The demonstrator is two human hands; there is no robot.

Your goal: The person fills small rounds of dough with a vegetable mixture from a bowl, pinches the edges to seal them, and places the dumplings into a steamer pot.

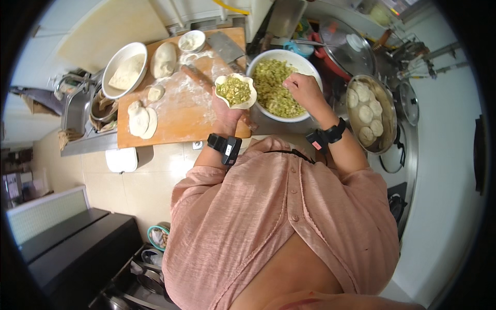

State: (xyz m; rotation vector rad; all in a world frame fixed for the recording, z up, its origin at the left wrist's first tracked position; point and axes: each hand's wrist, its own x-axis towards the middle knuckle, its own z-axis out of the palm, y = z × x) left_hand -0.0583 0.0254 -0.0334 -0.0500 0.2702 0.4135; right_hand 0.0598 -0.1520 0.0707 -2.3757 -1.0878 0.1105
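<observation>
My left hand (226, 110) holds a round dough wrapper (248, 101) from below, its edge ruffled and turned up. A mound of chopped green filling (233, 91) fills the wrapper's middle. Over the large white bowl (286, 117) to the right is my right hand (306, 93), with its fingers curled together; whether anything is pinched in them cannot be made out. More of the same chopped filling (273, 83) lies in that bowl. On the floured wooden board (174, 124), flat dough rounds (141, 123) overlap at the left, near a small dough piece (155, 93).
Behind the rounds sit a dough loaf (163, 60), a small flour bowl (192, 41), a cleaver (226, 46) and a rolling pin (197, 78). A white basin (124, 69) holds dough. At right, a metal pan (381, 135) contains several filled buns; a lidded red pot (335, 66) stands behind.
</observation>
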